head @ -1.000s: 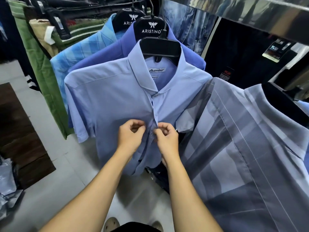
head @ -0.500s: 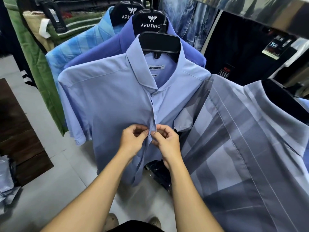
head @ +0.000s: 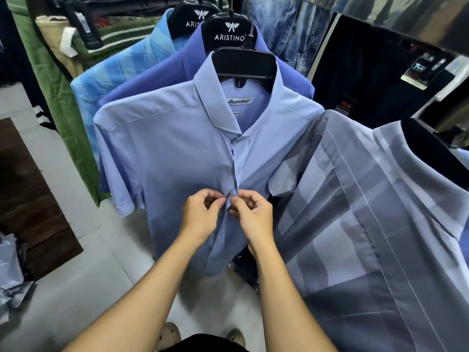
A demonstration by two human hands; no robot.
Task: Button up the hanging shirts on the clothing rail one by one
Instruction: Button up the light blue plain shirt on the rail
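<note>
Two shoe tips (head: 168,334) showed on the pale tiled floor (head: 101,262), below the hem of the pale blue short-sleeved shirt (head: 172,153). Both bare forearms reached up to the middle of that shirt's front. The left hand (head: 200,217) pinched one edge of the shirt's placket (head: 234,184) between thumb and curled forefinger. The right hand (head: 253,217) pinched the facing edge in the same way, and the remaining fingers of both hands were folded in. The two thumb tips nearly met at the placket. Whatever button lay under them could not be made out.

Above the hands, the collar button (head: 238,140) and the second button (head: 239,170) were fastened. Below the hands, the front panels appeared to hang loose.

The shirt hung facing the person on a plain black hanger (head: 245,63), with a Blentino label (head: 238,101) visible inside its collar. A grey striped shirt (head: 368,224) hung just to the right of the pale blue shirt and overlapped its right sleeve. Directly behind the pale blue shirt hung a deeper blue shirt (head: 162,77) on an ARISTINO hanger (head: 229,31). Behind that came a light blue checked shirt (head: 111,80), then a green garment (head: 50,72) farther to the left. Denim jeans (head: 281,26) hung beyond the pale blue shirt, up and to its right.
</note>
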